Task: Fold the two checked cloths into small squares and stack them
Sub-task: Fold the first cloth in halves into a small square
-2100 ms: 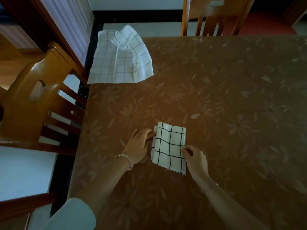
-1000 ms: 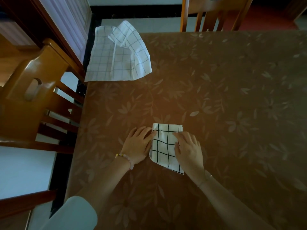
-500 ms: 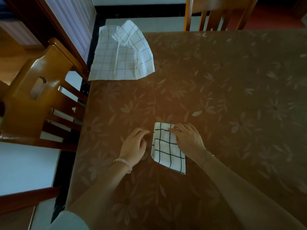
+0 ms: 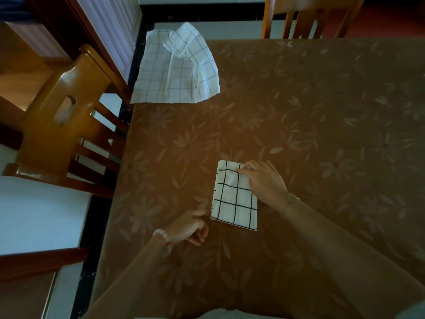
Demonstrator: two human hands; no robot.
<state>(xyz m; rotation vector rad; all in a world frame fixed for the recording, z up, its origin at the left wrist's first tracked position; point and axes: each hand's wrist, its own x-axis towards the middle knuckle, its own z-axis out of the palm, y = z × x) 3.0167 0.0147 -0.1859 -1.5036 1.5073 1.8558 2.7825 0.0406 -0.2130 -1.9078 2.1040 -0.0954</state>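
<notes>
A folded checked cloth (image 4: 234, 196), white with bold black lines, lies as a small rectangle on the brown table (image 4: 322, 134) in front of me. My right hand (image 4: 264, 180) rests on its right side, and the fingertips pinch the far right corner. My left hand (image 4: 190, 226) sits just off the cloth's near left corner, fingers loosely curled and holding nothing. The second checked cloth (image 4: 174, 70), with thinner lines, lies loosely spread and rumpled on the far left corner of the table, one flap turned over.
A wooden chair (image 4: 64, 125) stands close against the table's left edge. Another chair (image 4: 305, 17) stands at the far side. The table's left edge runs just left of my left hand.
My left hand has drawn back from the folded cloth's left edge to its near left corner. My right hand has slid up from the cloth's middle to its far right corner.
</notes>
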